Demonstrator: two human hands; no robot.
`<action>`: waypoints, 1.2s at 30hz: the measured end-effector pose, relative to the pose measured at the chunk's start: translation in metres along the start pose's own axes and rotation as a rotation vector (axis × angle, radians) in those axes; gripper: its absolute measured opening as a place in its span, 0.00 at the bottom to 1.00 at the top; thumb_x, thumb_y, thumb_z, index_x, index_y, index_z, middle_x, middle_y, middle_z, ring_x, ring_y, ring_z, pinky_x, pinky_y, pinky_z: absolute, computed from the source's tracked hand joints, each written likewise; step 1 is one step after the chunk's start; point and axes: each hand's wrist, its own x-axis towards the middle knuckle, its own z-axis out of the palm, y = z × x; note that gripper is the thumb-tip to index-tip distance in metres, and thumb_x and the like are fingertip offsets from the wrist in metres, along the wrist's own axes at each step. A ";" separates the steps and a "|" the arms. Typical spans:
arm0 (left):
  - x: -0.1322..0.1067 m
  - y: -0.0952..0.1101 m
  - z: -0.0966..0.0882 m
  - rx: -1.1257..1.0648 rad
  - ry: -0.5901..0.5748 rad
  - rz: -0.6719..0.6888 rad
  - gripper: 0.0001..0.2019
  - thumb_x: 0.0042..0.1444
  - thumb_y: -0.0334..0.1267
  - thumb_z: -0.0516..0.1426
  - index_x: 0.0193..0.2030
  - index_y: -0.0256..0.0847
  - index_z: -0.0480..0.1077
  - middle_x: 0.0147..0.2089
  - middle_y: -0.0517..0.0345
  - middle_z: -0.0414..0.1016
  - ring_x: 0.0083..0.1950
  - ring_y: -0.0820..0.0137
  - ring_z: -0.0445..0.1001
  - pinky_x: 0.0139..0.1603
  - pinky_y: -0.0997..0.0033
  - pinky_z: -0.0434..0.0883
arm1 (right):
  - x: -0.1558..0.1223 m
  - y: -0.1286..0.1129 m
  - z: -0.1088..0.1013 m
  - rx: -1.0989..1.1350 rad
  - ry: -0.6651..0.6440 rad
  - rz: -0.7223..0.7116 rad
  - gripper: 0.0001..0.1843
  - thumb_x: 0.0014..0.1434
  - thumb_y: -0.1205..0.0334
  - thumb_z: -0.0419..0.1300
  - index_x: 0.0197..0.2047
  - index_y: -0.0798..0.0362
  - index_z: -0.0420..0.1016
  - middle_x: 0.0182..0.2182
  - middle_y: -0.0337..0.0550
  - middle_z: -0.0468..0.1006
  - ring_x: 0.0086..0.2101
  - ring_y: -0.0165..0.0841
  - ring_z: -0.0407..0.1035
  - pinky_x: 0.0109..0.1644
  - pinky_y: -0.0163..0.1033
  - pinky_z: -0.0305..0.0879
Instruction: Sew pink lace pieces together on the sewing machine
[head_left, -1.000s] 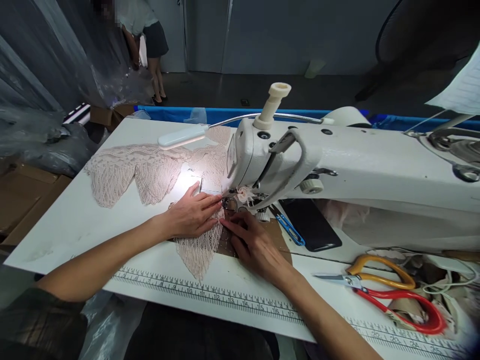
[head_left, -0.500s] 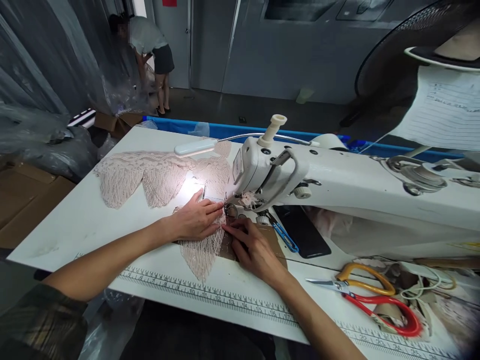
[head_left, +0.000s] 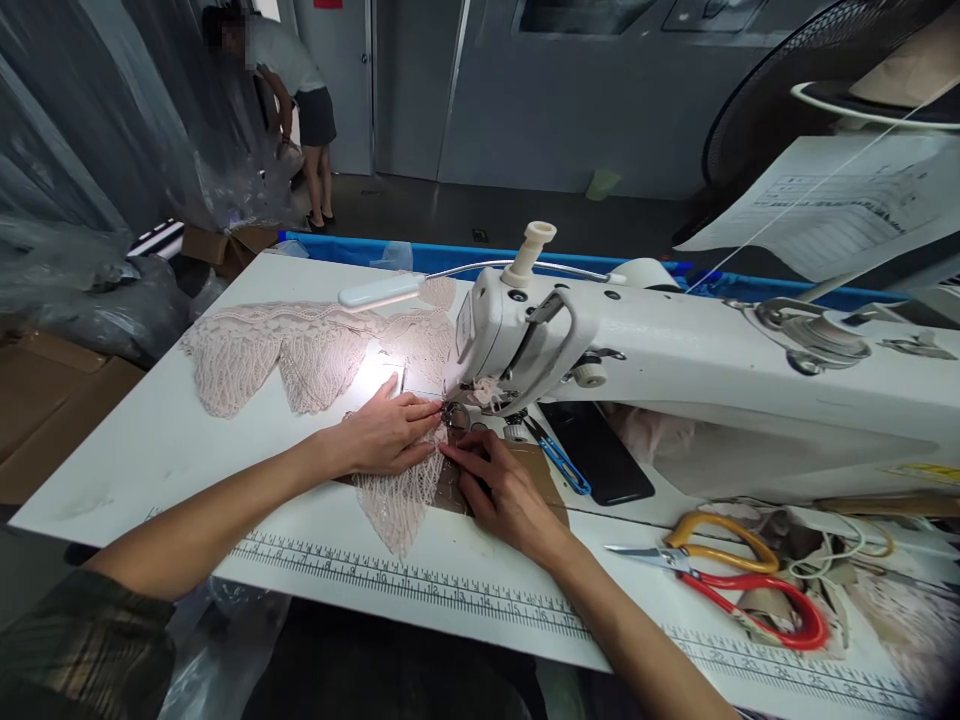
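Note:
A piece of pale pink scalloped lace (head_left: 400, 508) lies under the head of a white sewing machine (head_left: 517, 330), in its lamp's light. My left hand (head_left: 390, 430) rests flat on the lace with its fingers stretched toward the needle area. Just right of it, my right hand (head_left: 499, 490) holds the lace's edge at the fingertips, its other fingers curled. The exact grip is partly hidden. More of the lace (head_left: 315, 350) spreads over the table behind my left hand. The needle and presser foot are hard to make out.
Blue thread snips (head_left: 564, 465) and a black phone (head_left: 600, 455) lie beside the machine. Scissors (head_left: 720, 575) with orange and red handles sit near fabric scraps (head_left: 832, 570). A measuring tape (head_left: 420, 585) runs along the front edge. Another person (head_left: 292, 90) bends over in the background.
The view has shifted slightly, and the hanging paper at the right has swung leftward. Both hands stay in nearly the same place on the lace.

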 end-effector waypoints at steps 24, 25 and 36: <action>0.003 0.006 -0.004 0.074 0.025 0.018 0.20 0.70 0.42 0.43 0.55 0.32 0.69 0.53 0.41 0.74 0.52 0.57 0.71 0.61 0.40 0.60 | 0.001 -0.012 0.002 -0.312 -0.090 -0.071 0.26 0.60 0.77 0.48 0.60 0.51 0.67 0.40 0.53 0.69 0.40 0.42 0.64 0.43 0.49 0.71; 0.003 0.006 -0.004 0.074 0.023 0.016 0.20 0.70 0.42 0.43 0.55 0.32 0.69 0.53 0.41 0.74 0.52 0.57 0.71 0.61 0.41 0.60 | 0.001 -0.013 0.001 -0.332 -0.092 -0.075 0.26 0.60 0.77 0.48 0.59 0.51 0.67 0.40 0.53 0.69 0.40 0.42 0.64 0.42 0.49 0.71; 0.002 0.007 -0.002 0.099 0.051 0.019 0.21 0.70 0.43 0.42 0.56 0.31 0.68 0.59 0.40 0.70 0.54 0.57 0.71 0.63 0.37 0.58 | 0.001 -0.009 0.003 -0.248 -0.016 -0.068 0.21 0.62 0.74 0.48 0.56 0.53 0.68 0.41 0.53 0.68 0.40 0.40 0.65 0.43 0.49 0.72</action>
